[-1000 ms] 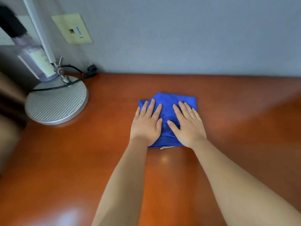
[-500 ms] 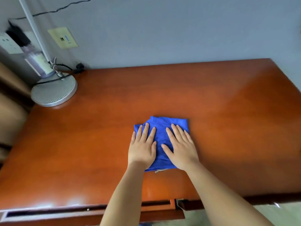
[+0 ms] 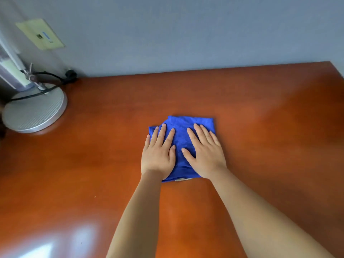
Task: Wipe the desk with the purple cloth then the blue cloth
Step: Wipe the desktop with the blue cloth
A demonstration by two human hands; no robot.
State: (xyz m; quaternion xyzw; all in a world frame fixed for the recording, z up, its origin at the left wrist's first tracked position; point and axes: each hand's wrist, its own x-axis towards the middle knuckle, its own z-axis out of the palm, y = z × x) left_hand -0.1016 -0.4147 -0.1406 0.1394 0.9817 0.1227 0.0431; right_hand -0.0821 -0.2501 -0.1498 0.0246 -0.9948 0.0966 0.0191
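Observation:
A folded blue cloth [image 3: 183, 133] lies flat on the reddish-brown desk [image 3: 93, 164], a little right of the middle. My left hand [image 3: 158, 155] presses on the cloth's left half with straight, spread fingers. My right hand [image 3: 206, 153] presses on the right half the same way. A small white tag sticks out from the cloth's near edge. No purple cloth is in view.
A lamp with a round silver base [image 3: 35, 112] and a black cable [image 3: 54, 79] stands at the desk's far left corner. A yellowish wall plate [image 3: 40, 34] sits on the grey-blue wall. The desk's right edge shows at the far right.
Both hands have pushed the blue cloth away from the desk's near edge, back toward the wall. The desk's front edge and drawers have dropped out of view.

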